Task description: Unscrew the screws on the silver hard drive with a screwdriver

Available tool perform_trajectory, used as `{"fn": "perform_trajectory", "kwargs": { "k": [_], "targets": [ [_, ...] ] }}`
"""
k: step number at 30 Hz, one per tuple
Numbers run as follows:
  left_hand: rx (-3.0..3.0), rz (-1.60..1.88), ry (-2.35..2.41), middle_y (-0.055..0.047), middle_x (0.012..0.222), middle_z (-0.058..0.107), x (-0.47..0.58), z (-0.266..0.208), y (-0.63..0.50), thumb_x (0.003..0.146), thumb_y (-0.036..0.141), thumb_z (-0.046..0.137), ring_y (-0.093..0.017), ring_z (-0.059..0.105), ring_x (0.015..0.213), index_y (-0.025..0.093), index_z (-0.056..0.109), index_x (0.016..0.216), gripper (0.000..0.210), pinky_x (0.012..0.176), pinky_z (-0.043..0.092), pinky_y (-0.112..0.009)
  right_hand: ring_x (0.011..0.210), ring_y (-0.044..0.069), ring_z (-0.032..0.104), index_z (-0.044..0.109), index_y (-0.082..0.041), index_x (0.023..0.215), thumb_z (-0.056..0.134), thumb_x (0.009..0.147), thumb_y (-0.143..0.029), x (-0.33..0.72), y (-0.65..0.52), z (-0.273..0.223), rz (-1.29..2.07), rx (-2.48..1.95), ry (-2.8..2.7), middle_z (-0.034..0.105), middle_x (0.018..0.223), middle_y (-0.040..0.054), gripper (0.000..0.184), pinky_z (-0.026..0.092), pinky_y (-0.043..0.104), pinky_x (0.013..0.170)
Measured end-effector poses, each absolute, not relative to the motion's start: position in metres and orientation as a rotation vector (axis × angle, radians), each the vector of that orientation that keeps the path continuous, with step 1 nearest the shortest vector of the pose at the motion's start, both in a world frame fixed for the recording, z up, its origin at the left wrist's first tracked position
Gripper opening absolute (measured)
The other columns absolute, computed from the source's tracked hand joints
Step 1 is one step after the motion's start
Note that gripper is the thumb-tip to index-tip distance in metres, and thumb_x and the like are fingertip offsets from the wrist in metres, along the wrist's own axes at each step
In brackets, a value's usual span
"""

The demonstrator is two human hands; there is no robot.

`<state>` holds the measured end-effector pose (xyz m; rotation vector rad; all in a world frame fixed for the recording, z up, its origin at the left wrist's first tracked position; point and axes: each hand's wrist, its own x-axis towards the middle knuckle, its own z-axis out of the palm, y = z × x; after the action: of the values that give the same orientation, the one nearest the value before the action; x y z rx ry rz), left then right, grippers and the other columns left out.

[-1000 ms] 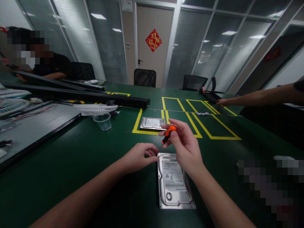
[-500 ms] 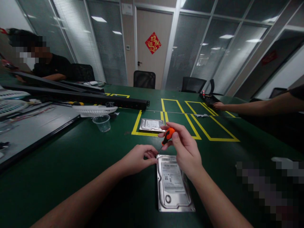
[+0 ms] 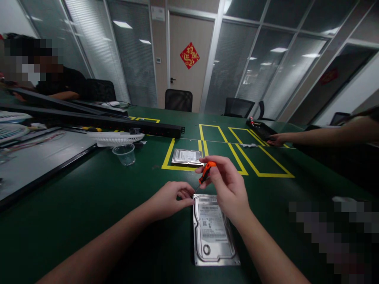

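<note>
Co-worker's hand [image 3: 277,139] has come nearer. Right hand [image 3: 230,188] clamps the screwdriver [image 3: 207,170]; left hand [image 3: 171,200], whose grip I cannot tell, is by the near hard drive [image 3: 220,254]; its label [image 3: 211,221] is unreadable.

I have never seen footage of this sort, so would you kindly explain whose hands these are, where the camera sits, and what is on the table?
There is no machine here: a person is working with two bare hands. Every picture comes from one camera worn on that person's head, looking forward and down.

The right hand holds an orange-and-black screwdriver, its thin shaft slanting down to the far left corner of a silver hard drive. The left hand has its fingertips by that corner; what the tip touches is too small to tell.

Farther along the green table, a second hard drive lies inside a yellow tape outline. Left of it stands a clear plastic cup. At the right, another person's hand reaches a black object.
</note>
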<state>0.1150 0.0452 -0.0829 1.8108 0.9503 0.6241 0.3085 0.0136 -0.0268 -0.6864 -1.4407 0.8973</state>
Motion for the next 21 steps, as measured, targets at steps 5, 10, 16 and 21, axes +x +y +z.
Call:
{"fn": "perform_trajectory", "kwargs": {
  "k": [5, 10, 16, 21],
  "targets": [
    [1.818, 0.624, 0.949, -0.009, 0.100, 0.079, 0.1155, -0.0816, 0.0456, 0.084, 0.030, 0.079, -0.022, 0.074, 0.089, 0.014, 0.077, 0.106, 0.027, 0.083, 0.059, -0.035, 0.095, 0.020, 0.073, 0.064, -0.029, 0.120, 0.073, 0.097, -0.034, 0.3085, 0.0132, -0.0261, 0.895, -0.691, -1.422, 0.070, 0.119, 0.0069, 0.025, 0.065, 0.027, 0.060],
    [1.806, 0.614, 0.944, -0.008, 0.097, 0.079, 0.1162, -0.0812, 0.0453, 0.085, 0.030, 0.078, -0.022, 0.073, 0.088, 0.015, 0.077, 0.105, 0.025, 0.082, 0.059, -0.034, 0.101, 0.020, 0.073, 0.066, -0.029, 0.129, 0.054, 0.107, -0.036, 0.3105, 0.0144, -0.0281, 0.898, -0.659, -1.471, 0.069, 0.127, 0.0098, 0.026, 0.065, 0.028, 0.065],
    [1.815, 0.611, 0.955, -0.008, 0.097, 0.079, 0.1156, -0.0820, 0.0454, 0.084, 0.029, 0.078, -0.022, 0.074, 0.087, 0.014, 0.076, 0.105, 0.026, 0.081, 0.059, -0.035, 0.097, 0.020, 0.074, 0.062, -0.028, 0.115, 0.073, 0.096, -0.033, 0.3076, 0.0143, -0.0268, 0.894, -0.679, -1.398, 0.070, 0.122, 0.0068, 0.023, 0.065, 0.026, 0.060],
    [1.820, 0.616, 0.940, -0.008, 0.097, 0.079, 0.1155, -0.0824, 0.0452, 0.086, 0.032, 0.077, -0.023, 0.074, 0.088, 0.014, 0.076, 0.106, 0.027, 0.082, 0.059, -0.035, 0.104, 0.020, 0.073, 0.066, -0.029, 0.130, 0.054, 0.107, -0.038, 0.3099, 0.0135, -0.0272, 0.922, -0.652, -1.459, 0.069, 0.128, 0.0097, 0.027, 0.066, 0.028, 0.065]
  ]
}}
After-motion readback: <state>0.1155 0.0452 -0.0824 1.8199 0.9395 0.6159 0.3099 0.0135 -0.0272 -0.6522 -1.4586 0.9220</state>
